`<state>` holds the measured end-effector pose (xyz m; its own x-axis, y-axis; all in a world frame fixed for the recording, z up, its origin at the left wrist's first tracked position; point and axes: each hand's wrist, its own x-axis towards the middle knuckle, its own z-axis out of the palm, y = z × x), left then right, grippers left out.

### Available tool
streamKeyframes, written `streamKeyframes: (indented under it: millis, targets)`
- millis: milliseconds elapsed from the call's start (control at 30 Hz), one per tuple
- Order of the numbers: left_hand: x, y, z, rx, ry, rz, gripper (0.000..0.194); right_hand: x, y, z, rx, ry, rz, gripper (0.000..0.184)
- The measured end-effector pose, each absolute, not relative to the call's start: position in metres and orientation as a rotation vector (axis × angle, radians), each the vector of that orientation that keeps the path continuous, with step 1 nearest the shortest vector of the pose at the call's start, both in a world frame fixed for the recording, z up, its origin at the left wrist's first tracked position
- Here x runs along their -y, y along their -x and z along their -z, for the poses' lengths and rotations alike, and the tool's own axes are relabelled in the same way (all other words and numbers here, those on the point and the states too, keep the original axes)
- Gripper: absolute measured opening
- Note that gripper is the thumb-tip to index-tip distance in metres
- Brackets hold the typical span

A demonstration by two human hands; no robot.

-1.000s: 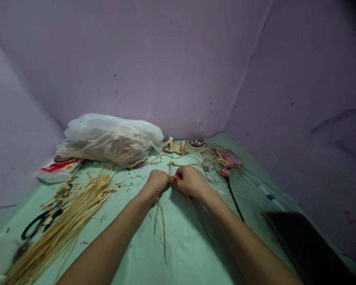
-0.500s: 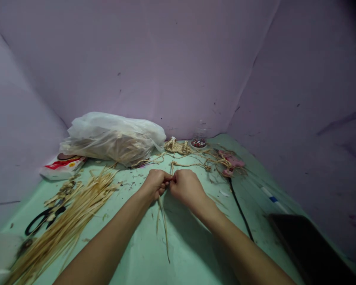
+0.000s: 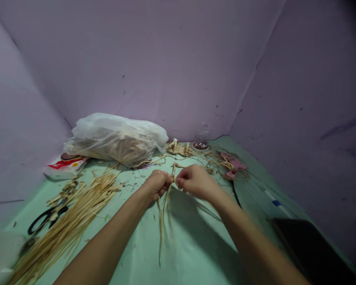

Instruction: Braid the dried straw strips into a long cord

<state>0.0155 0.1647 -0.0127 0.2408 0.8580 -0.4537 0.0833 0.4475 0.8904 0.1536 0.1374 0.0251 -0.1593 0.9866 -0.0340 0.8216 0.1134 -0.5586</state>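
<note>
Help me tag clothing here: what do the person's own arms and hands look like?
The left forearm and right forearm are bare, with no sleeve in view. The left hand and right hand wear no gloves, and no watch or bracelet shows at either wrist. Rings I cannot judge.

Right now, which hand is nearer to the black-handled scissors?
Left. The left hand pinches tan fibre strands, ahead and to the right of the scissors; the right hand is farther right, beside the left.

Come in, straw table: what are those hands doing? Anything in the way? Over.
Left hand pinching straw cord; right hand close beside it, grip unclear. Loose strands hanging below left hand. Straw bundle lying leftward, clear of both hands.
</note>
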Motion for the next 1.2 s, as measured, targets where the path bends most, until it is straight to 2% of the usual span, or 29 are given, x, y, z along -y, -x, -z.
streamKeyframes:
  millis: [133,300,400,700,900,967,1100,1200]
  targets:
    - [-0.163,-0.014,0.013,-1.268,-1.076,-0.615,0.007,-0.158,-0.174,-0.014,1.591,1.689,-0.692,0.021]
    - [-0.163,-0.015,0.014,-1.272,-1.089,-0.645,0.008,-0.158,-0.146,0.014,1.335,1.471,-1.421,0.011]
    - [-0.162,-0.016,0.012,-1.296,-1.095,-0.653,0.007,-0.151,-0.132,0.019,1.17,1.342,-1.65,0.007]
    - [-0.165,-0.012,0.017,-1.336,-1.203,-0.622,0.008,-0.153,-0.138,0.029,1.465,1.407,-1.434,0.014]
    - [-0.163,-0.013,0.013,-1.363,-1.268,-0.655,0.01,-0.154,-0.14,0.034,1.713,1.496,-0.959,0.015]
    - [-0.164,-0.013,0.013,-1.394,-1.284,-0.675,0.01,-0.154,-0.14,0.034,1.697,1.507,-0.889,0.015]
    - [-0.163,-0.011,0.012,-1.529,-1.469,-0.683,0.006,-0.153,-0.134,0.036,1.431,1.508,-1.095,0.013]
    - [-0.151,-0.012,0.002,-1.757,-1.78,-0.6,0.012,-0.151,-0.128,0.037,1.206,1.438,-1.239,0.011]
